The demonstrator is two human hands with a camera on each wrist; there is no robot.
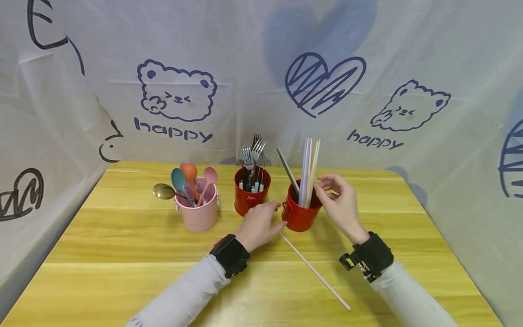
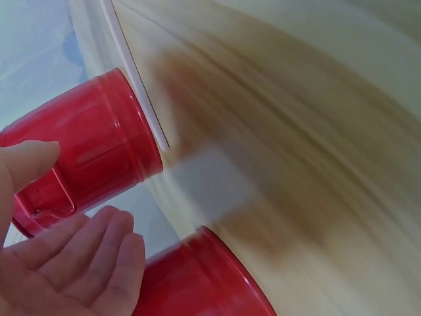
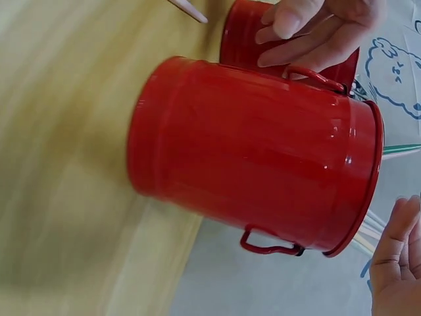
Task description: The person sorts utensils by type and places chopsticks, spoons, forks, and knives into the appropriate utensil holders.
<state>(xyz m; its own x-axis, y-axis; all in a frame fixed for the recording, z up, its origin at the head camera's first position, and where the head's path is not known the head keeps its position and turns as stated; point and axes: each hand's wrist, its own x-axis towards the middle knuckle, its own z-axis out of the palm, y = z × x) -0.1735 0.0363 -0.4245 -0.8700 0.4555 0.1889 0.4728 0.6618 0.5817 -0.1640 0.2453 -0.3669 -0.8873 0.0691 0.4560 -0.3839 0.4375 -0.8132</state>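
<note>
My left hand reaches to the left side of a red bucket, its fingers loosely spread by the small side handle. Nothing shows between thumb and fingers in the left wrist view. Several straws, in green, lilac, pink and yellow, stand in this bucket. At its right rim is my right hand, fingers bent loosely close to the yellow straw; I see no grip on it. Part of the right hand is cut off in its wrist view. One pink straw lies on the table in front of the bucket.
Left of the straws, a second red bucket holds several forks. Farther left, a pink bucket holds several spoons; a gold one leans out leftward. A printed cloth hangs behind the wooden table.
</note>
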